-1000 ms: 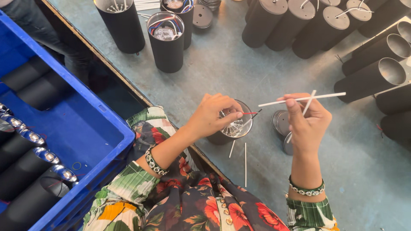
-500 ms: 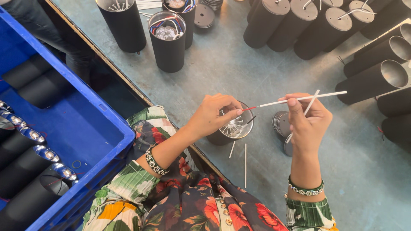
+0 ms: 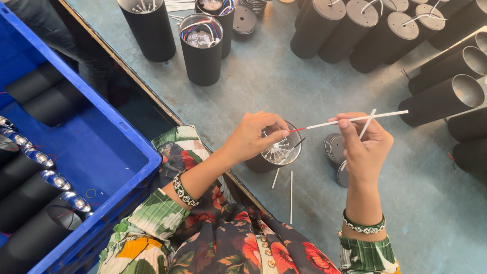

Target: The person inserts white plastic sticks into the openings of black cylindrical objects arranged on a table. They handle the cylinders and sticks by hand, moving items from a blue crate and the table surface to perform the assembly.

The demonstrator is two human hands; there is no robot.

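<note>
Pinched between my right hand (image 3: 366, 147) thumb and fingers, a thin white sleeved wire (image 3: 355, 120) with a red tip runs left toward my left hand (image 3: 255, 135), whose fingertips close on that red end above a short black metal cylinder with a finned silver inside (image 3: 278, 151). It stands on the grey table (image 3: 264, 81) near me; a blue plastic crate (image 3: 96, 152) sits left.

Assembly workshop, small electrical fittings.
Rows of black cylindrical housings (image 3: 324, 28) covered the grey surface (image 3: 264, 86); a blue crate (image 3: 101, 167) held more.
</note>
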